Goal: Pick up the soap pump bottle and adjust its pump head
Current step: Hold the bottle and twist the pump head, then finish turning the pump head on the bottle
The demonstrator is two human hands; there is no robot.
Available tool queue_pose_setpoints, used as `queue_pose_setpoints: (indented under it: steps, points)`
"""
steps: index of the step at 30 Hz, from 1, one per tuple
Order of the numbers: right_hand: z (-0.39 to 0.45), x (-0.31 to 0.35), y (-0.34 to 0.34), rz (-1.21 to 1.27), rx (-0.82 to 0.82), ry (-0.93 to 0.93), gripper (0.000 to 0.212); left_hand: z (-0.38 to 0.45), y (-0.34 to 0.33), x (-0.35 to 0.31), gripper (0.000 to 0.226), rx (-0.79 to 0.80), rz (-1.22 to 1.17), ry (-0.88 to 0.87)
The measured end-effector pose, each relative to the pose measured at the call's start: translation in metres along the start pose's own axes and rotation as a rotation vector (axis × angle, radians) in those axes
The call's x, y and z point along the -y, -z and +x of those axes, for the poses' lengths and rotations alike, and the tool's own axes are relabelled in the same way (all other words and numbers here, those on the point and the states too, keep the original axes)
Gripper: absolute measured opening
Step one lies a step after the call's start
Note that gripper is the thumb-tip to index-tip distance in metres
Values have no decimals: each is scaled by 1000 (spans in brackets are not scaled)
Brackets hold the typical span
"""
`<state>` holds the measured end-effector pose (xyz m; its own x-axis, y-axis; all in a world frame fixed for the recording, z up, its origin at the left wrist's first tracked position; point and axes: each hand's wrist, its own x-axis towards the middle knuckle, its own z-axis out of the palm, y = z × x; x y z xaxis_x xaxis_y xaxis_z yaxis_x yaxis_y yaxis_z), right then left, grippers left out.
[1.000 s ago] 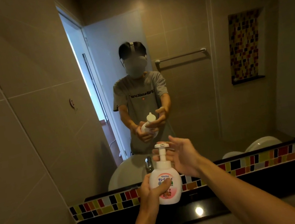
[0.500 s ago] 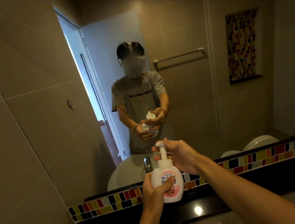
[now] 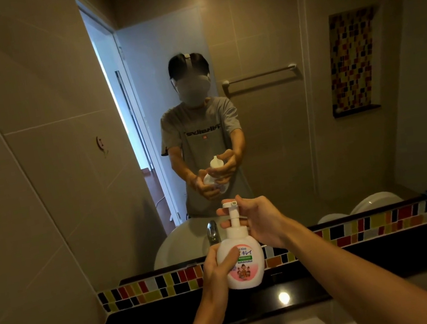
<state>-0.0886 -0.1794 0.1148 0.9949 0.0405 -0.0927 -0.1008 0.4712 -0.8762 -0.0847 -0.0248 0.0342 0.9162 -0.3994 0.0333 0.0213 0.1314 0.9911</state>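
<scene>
Filling most of the view above the black counter [image 3: 160, 323], the mirror [image 3: 257, 41] is the landmark for everything here. Just under the mirror runs a strip of coloured mosaic tiles [image 3: 156, 286], and the dark counter lies below that strip. In front of the mirror's lower middle, the soap pump bottle [image 3: 244, 262] is held upright in the air, above the counter and not touching it. The left hand [image 3: 219, 269] is wrapped around the bottle's round white body, with the thumb lying across the label. The right hand [image 3: 262, 223] is closed around the pump: its fingers [image 3: 222, 211] curl behind the pump head [image 3: 229, 205] and the neck, on the mirror's side. Both hands show again in the mirror.
</scene>
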Motion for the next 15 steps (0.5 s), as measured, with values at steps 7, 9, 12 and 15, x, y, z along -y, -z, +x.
queue_pose_setpoints:
  steps: [7,9,12,15]
  points:
    - [2,-7,3,43,-71,-10,40,9,12,4,43,31,107,18]
    - [2,-8,5,-9,-164,8,45,13,15,8,35,39,128,16]
    - [-2,-15,14,-109,-333,26,50,18,22,16,43,65,181,16]
    - [-22,-21,22,-199,-410,87,46,24,31,30,45,130,270,47]
